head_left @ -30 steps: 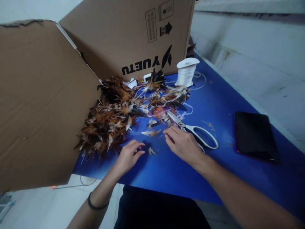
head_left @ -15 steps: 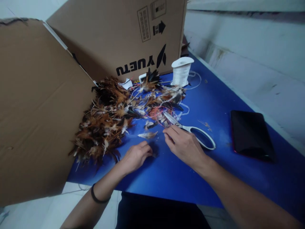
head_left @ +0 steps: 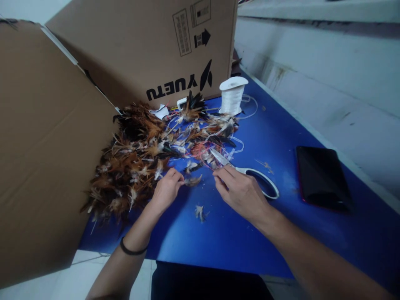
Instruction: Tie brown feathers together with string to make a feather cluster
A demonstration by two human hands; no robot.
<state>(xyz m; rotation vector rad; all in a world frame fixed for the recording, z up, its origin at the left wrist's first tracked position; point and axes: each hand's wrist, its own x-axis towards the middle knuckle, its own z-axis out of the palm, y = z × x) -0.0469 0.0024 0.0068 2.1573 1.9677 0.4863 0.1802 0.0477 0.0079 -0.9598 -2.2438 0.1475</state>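
"What's in your left hand?"
"A small feather. Your thumb and forefinger are pinched together on its near end, just above the blue table, beside the big feather pile."
"And your right hand?"
"Half curled, partly hiding the scissors. Pink thread runs to your fingertips, but I can't tell whether you're gripping it."

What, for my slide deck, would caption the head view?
Left hand at a loose feather, right hand by scissors, feather pile and white spool on blue table.
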